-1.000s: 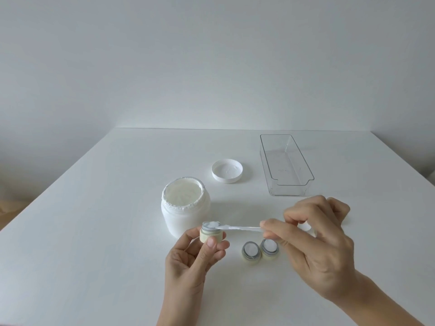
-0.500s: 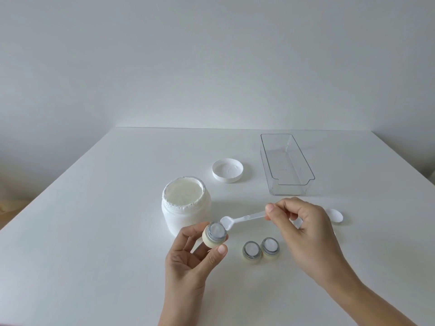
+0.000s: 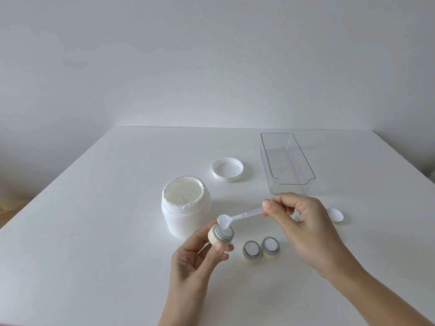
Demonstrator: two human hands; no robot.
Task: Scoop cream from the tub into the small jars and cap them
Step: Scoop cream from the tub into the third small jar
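Nearest the camera, the left hand [image 3: 197,260] holds a small jar [image 3: 222,235] off the bench [image 3: 94,231], thumb and fingers curled round its pale yellow body, with the grey-rimmed mouth tilted up and toward the right. The right hand [image 3: 303,229] comes in from the right and pinches the handle of a translucent spoon [image 3: 237,217] between thumb and forefinger. The spoon's long axis runs nearly level from that pinch leftward and a little down, and its bowl sits at the jar's mouth, touching or just over the rim (the white-on-white view makes it hard to say which).

That line is what the next move seems to turn on: the jar lies directly left of the right hand, along the spoon's own axis, so wiping off or levelling the cream would mean a short draw along the handle, not a lift.

Just right of the held jar, two more jars [image 3: 251,251] [image 3: 270,247] stand side by side on the bench, open and showing white inside. Behind the left hand stands the tub [image 3: 186,208], open and nearly full of cream, close enough for the spoon to swing back to. A small white cap [image 3: 335,215] peeks out beyond the right hand. Farther back lie the tub's lid [image 3: 227,169], upturned, and a clear tray [image 3: 287,163].
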